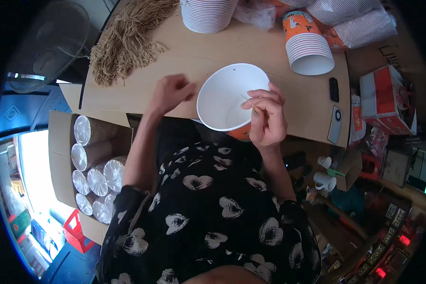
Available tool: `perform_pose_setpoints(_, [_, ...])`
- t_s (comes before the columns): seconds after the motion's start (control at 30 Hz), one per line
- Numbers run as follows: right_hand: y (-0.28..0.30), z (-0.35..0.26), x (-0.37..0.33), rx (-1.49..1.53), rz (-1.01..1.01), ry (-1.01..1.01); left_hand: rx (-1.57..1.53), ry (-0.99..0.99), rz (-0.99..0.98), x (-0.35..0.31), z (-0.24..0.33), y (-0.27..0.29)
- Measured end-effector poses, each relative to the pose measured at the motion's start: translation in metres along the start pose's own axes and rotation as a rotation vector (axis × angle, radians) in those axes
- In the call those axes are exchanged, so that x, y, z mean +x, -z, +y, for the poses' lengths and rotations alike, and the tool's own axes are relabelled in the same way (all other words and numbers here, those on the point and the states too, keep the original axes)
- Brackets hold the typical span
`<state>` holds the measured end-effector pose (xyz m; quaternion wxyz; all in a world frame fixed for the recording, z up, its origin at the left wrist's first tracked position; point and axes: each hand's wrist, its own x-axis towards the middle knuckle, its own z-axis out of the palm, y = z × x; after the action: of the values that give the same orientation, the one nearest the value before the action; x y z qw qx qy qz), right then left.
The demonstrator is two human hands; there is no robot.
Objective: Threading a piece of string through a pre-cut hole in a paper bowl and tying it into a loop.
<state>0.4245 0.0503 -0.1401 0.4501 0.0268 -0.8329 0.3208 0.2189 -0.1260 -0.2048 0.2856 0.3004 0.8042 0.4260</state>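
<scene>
A large white paper bucket [222, 102] with an orange outside is tilted at the table's near edge, its mouth facing up toward me. A small dark hole shows near its far rim. My right hand [270, 118] is closed at the bucket's right rim, with the fingers reaching over the opening. Something thin and pale shows at its fingertips, too small to name. To the left of the bucket and apart from it, my left hand [173, 94] is raised with curled fingers, slightly blurred. Whatever it may pinch is hidden.
Tan cords [128, 40] lie bunched at the far left of the table [184, 57]. Stacked paper buckets [208, 16] and orange-printed ones [310, 52] stand at the back. A carton [61, 156] of wrapped cup stacks is at left. A black object [333, 90] lies at right.
</scene>
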Motion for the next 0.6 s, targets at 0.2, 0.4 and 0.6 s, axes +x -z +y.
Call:
perform_pose_setpoints(0.2, [-0.006,0.009,0.012,0.012,0.005,-0.045,0.702,-0.473,0.344,-0.083,0.056,0.031])
perform_pose_setpoints(0.4, [-0.017,0.009,0.024,0.038,0.071,-0.084,-0.012,-0.537,-0.099,-0.062,0.092,-0.005])
perform_pose_setpoints(0.6, [-0.006,-0.024,0.015,0.071,0.210,-0.170,-0.291,-0.343,-0.091,-0.049,0.089,-0.001])
